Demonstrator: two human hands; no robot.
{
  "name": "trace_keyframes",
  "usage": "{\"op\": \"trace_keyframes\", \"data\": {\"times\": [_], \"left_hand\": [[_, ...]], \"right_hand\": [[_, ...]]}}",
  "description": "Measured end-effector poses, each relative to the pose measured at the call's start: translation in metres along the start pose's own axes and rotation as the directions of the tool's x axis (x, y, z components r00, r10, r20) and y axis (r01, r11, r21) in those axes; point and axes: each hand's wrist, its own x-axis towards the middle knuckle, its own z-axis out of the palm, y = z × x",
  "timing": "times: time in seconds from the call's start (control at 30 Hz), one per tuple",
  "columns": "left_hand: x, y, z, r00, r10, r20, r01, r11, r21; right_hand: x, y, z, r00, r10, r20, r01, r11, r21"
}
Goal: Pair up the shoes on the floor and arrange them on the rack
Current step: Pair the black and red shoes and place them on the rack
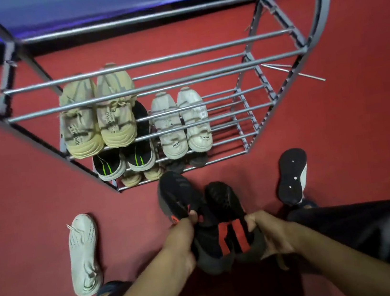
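Nearest, the left hand (180,240) and right hand (267,231) each close their fingers around one black knit sneaker with orange stripes (183,199), the pair side by side above the red floor (24,222). A white knit shoe (83,253) lies left, a black-soled shoe (291,175) right. Beyond, the grey metal-bar rack (211,130) holds beige, white and black pairs.

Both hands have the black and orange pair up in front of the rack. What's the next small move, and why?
Probably carry the black and orange pair, one shoe in the left hand and one in the right hand, forward onto the rack, into the open bars right of the white pair. That stretch looks free.
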Motion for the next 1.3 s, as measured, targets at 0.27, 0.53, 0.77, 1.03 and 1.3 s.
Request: {"op": "trace_keyframes", "data": {"times": [0.27,0.53,0.77,1.03,1.3], "left_hand": [[-0.045,0.011,0.001,0.988,0.012,0.154,-0.014,1.0,0.014],[-0.081,0.039,-0.002,0.969,0.075,0.236,-0.063,0.996,-0.055],[-0.081,0.063,-0.007,0.983,0.106,0.147,-0.076,0.977,-0.2],[-0.078,0.078,-0.011,0.949,0.064,0.31,0.022,0.964,-0.266],[-0.062,0.087,-0.017,0.963,0.053,0.265,0.025,0.958,-0.284]], "right_hand": [[-0.118,-0.026,-0.006,0.903,-0.407,-0.135,0.353,0.884,-0.306],[-0.134,-0.078,0.02,0.676,-0.686,-0.271,0.654,0.727,-0.21],[-0.082,-0.178,0.073,0.62,-0.704,-0.346,0.695,0.697,-0.175],[-0.022,-0.28,0.096,0.505,-0.712,-0.488,0.735,0.651,-0.189],[-0.023,-0.286,0.032,0.169,-0.738,-0.653,0.665,0.575,-0.477]]}}
